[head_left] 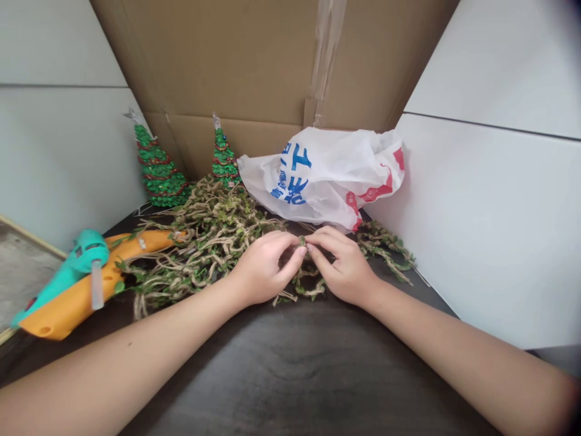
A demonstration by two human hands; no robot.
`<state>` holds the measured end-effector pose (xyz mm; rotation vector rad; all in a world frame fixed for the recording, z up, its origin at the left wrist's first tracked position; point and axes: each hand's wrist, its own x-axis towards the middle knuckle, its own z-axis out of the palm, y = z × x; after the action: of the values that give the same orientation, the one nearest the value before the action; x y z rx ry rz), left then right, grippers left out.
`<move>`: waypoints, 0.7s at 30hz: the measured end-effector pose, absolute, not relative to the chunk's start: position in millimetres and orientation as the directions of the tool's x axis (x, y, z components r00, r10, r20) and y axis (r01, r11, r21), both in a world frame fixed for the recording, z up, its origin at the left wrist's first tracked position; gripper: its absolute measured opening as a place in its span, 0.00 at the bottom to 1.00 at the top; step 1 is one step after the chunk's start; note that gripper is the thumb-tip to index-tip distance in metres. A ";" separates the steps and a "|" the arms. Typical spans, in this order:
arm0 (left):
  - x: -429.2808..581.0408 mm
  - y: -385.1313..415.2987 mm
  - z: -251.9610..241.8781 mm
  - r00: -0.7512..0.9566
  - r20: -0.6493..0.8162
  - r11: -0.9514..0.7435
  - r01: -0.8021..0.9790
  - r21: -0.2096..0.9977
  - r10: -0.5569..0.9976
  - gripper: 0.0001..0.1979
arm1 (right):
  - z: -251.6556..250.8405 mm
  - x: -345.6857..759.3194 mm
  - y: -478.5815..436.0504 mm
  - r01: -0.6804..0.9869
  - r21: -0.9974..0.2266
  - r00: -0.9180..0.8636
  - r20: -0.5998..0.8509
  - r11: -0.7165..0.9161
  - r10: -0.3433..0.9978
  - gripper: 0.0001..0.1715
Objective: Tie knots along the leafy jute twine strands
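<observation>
My left hand [267, 266] and my right hand [342, 263] meet at the middle, thumbs and forefingers pinched close together. Between their fingertips is a short bit of leafy twine garland [302, 241], brown cord with green leaves. A looped length of the same garland [313, 293] hangs or lies just below the fingers; I cannot tell which. To the left, a large tangled heap of twine garlands [209, 242] spreads over the dark table [290, 369], and my left hand covers part of its right side.
Two small green Christmas trees [161, 169] stand at the back left. A white plastic bag [336, 175] lies behind my hands, with more garland [385, 245] at right. A teal and orange glue gun [82, 272] sits at left. Cardboard [236, 54] and white panels [490, 224] enclose the table.
</observation>
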<state>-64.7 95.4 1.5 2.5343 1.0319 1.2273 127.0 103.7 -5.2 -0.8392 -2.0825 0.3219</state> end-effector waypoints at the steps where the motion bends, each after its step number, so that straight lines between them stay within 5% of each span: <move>1: -64.7 95.5 1.6 0.428 0.635 -0.747 0.533 0.397 0.643 0.09 | -5.5 126.9 103.5 0.447 -0.494 -0.426 0.616 0.746 0.663 0.10; 21: -65.7 99.7 -3.3 0.423 0.646 -0.741 0.570 0.355 0.635 0.06 | -1.6 129.9 100.4 0.455 -0.505 -0.431 0.595 0.733 0.678 0.10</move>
<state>-65.7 99.7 -3.3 2.5805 1.0960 1.2270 129.9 100.4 -1.6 -0.8531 -2.1014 0.3406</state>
